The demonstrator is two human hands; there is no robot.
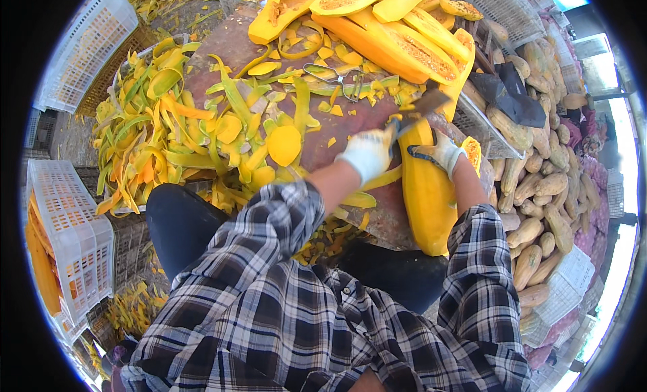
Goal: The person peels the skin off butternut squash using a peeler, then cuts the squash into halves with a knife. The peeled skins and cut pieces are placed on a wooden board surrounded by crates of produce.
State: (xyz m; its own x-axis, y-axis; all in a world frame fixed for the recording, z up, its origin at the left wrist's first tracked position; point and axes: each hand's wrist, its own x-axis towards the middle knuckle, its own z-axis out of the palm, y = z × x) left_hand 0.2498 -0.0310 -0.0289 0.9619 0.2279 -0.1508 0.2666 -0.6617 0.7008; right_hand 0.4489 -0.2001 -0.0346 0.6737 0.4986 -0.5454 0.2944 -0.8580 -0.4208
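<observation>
My left hand [371, 149], in a white knit glove, grips the handle of a knife [429, 103] whose blurred blade lies over the upper end of a peeled yellow squash [429, 205]. Whether the blade touches the flesh I cannot tell. My right hand [442, 152], gloved with dark-coated fingertips, holds this squash near its top from the right side. The squash's lower end lies by my right thigh. A metal-framed peeler [338, 79] lies on the worn reddish table [349, 121], among peel and small cut pieces. Halved squashes [399, 43] with seeds showing are piled beyond the knife.
A large heap of peel strips [151, 119] covers the table's left side. White plastic crates stand at left [76, 240] and beyond the table at right [485, 127]. Many unpeeled squashes [546, 185] lie to the right, with a black sheet-like object [515, 99] above some.
</observation>
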